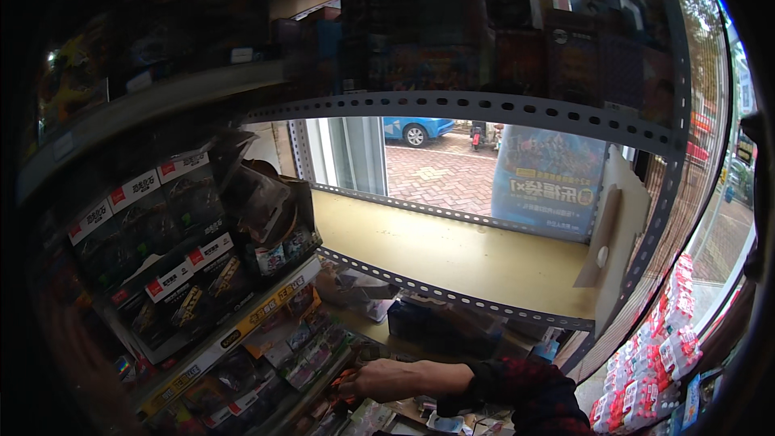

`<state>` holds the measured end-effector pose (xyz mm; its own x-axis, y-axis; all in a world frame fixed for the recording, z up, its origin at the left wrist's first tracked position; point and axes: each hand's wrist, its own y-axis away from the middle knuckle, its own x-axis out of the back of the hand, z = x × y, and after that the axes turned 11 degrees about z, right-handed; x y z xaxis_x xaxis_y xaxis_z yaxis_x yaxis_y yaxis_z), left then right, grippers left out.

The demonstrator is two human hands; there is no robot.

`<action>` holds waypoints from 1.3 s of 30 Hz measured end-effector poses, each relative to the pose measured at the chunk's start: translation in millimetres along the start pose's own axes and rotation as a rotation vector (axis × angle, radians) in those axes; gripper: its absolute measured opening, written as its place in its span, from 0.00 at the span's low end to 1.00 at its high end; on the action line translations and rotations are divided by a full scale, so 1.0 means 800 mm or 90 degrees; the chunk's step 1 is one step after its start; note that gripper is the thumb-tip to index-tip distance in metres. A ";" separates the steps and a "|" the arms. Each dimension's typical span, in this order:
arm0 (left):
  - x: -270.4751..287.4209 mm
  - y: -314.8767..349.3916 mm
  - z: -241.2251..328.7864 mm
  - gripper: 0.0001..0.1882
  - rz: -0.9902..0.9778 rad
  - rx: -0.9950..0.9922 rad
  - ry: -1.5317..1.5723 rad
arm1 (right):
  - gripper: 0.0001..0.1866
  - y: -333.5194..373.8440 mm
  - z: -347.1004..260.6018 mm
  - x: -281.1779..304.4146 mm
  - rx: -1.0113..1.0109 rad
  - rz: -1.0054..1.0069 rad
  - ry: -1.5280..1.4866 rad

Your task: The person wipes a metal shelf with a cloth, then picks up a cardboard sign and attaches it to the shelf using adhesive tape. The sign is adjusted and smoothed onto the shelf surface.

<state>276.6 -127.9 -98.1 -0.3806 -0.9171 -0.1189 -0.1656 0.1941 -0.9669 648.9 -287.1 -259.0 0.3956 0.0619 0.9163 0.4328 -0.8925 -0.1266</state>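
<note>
My right hand [379,379] reaches in from the lower right, its dark sleeve [525,400] patterned with red. Its fingers are curled and closed on a small orange-red item [342,388] at the edge of a low shelf; the item's kind is too dark to make out. Beside it lie pink and green packets [311,359] in a row, and pale packets [373,416] lie just below the hand. At the dark left edge, a dim, smeared shape [81,339] looks like my left hand, near stacked black boxes [190,282]. Its fingers cannot be made out.
A perforated metal rack holds a pale yellow shelf board [452,250] above my right arm. Dark boxes [412,24] crowd the upper shelf. Clear-wrapped packages [262,198] lean at the left shelf's end. Red-and-white bottle packs [646,371] are piled at the right by the window.
</note>
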 end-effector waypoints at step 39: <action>-0.050 0.260 0.355 0.14 -0.628 0.134 0.565 | 0.06 0.229 0.022 -0.104 -0.419 0.121 -0.023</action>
<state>516.1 -149.7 -358.8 -0.6546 -0.0919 0.7504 -0.5989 -0.5427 -0.5889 709.2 -447.9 -364.9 0.4480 -0.1184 0.8861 -0.2245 -0.9743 -0.0167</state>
